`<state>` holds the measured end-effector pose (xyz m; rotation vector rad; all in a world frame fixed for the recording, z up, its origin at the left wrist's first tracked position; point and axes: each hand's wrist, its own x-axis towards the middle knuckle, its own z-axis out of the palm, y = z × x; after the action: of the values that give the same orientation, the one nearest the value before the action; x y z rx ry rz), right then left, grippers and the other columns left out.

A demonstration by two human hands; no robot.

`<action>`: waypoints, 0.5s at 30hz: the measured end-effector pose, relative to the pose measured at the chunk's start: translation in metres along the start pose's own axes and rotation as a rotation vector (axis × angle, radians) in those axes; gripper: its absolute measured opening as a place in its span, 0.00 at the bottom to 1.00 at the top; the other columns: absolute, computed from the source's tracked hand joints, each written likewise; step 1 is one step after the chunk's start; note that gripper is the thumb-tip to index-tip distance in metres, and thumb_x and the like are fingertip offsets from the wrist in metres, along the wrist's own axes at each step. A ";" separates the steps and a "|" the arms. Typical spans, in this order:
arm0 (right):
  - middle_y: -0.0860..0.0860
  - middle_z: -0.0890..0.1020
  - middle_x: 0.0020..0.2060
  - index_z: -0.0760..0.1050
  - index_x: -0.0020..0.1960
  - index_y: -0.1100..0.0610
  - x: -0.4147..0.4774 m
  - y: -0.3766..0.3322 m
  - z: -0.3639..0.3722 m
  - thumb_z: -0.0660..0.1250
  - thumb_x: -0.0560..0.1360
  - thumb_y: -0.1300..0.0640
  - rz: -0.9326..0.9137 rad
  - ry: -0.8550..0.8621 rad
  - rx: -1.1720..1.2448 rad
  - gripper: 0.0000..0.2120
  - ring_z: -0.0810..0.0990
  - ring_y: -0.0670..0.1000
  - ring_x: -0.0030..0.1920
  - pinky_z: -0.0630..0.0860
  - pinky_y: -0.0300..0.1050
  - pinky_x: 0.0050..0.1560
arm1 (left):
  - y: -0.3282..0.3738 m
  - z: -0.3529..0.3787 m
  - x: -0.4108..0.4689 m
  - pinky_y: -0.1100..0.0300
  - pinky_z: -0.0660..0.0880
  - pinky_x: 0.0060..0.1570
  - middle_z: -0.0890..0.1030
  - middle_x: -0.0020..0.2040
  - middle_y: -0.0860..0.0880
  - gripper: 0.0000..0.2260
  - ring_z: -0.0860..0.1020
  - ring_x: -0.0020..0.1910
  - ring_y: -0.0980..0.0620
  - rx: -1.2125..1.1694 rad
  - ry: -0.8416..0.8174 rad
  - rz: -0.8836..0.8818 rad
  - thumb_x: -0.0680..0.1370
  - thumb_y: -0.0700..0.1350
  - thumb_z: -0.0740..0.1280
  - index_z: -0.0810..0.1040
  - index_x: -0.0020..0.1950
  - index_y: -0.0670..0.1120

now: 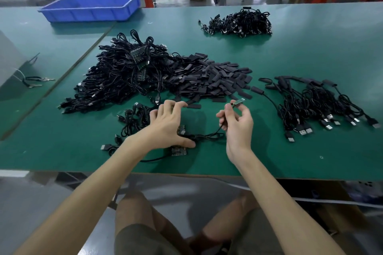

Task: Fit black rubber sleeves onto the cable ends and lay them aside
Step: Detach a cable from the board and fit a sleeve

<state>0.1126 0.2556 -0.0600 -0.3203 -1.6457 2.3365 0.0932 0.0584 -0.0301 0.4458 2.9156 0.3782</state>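
Green matting covers the workbench point(290, 151), and both forearms reach in over its near edge. Just in from that edge, left of the middle, the left hand point(167, 124) is held palm down with its fingers splayed and only lightly bent, gripping nothing. Its thumb lies against the coiled part of a cable point(209, 135), beside two small circuit boards point(179, 150); whether the thumb presses the coil down cannot be told.

To the right, apart from it, the right hand point(238, 124) is raised, its thumb and forefinger pinching the cable end point(239, 102), a small bare metallic piece that juts up and to the right. The other fingers curl round the cord, which drops from the palm to the coil by the left thumb.

One loose sleeve point(194, 106) lies flat just beyond the left fingertips, between the two hands and slightly farther out. A small tangle of cables point(132, 118) sits left of the left hand.

At mid-surface a heap of black rubber sleeves point(211, 76) adjoins a larger mound of unsleeved cables point(120, 74) on its left. Toward the right edge lie sleeved cables point(317, 101), their plugs pointing at the near edge. Near the far edge sits another cable pile point(240, 21), and a blue bin point(91, 7) stands at the far left.
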 end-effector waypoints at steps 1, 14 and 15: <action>0.48 0.84 0.34 0.70 0.64 0.50 0.000 -0.001 0.000 0.64 0.85 0.55 0.004 -0.012 -0.010 0.09 0.76 0.43 0.31 0.72 0.36 0.32 | -0.004 -0.006 0.001 0.47 0.54 0.71 0.55 0.70 0.48 0.55 0.56 0.72 0.45 0.050 -0.070 -0.032 0.65 0.72 0.73 0.49 0.80 0.51; 0.47 0.83 0.35 0.78 0.59 0.53 0.000 -0.002 0.003 0.64 0.84 0.59 0.005 -0.100 -0.142 0.07 0.73 0.44 0.27 0.69 0.35 0.27 | 0.006 -0.035 0.038 0.50 0.72 0.64 0.73 0.60 0.47 0.14 0.76 0.60 0.45 -0.083 0.121 0.041 0.82 0.47 0.69 0.77 0.66 0.45; 0.47 0.83 0.35 0.78 0.59 0.52 0.000 -0.003 0.003 0.64 0.84 0.59 0.002 -0.108 -0.148 0.07 0.74 0.44 0.27 0.69 0.35 0.27 | 0.011 -0.030 0.044 0.49 0.72 0.64 0.74 0.60 0.46 0.13 0.75 0.60 0.45 -0.064 0.136 0.063 0.82 0.47 0.69 0.78 0.66 0.45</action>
<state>0.1122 0.2537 -0.0563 -0.2287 -1.8746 2.2746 0.0484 0.0754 -0.0042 0.5226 3.0151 0.5284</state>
